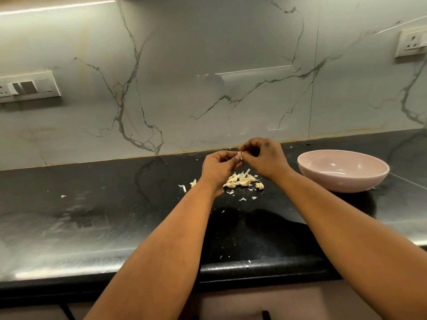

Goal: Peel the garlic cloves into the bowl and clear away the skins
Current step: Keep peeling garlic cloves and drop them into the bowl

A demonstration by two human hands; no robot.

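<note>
We see two bare hands raised just above the black, speckled stone table, meeting over one garlic clove: the left hand pinches it in curled fingertips, and the right hand pinches its other side, so each grip is narrow and closed on that single clove. Below them lies one loose pile of cloves and skins, pale cream, curved and papery; we count roughly eight or nine pieces there, though the hands hide part of it and skins cannot be told from cloves with certainty. Small white skin flakes are scattered on the table around the pile and toward the front edge. One pale pink bowl, round, smooth and glossy, stands on the table well to the right of the pile; nothing shows on the part of its inside we can see. The wall behind is grey-veined marble-look tile carrying two white switch plates; no writing is legible anywhere.
</note>
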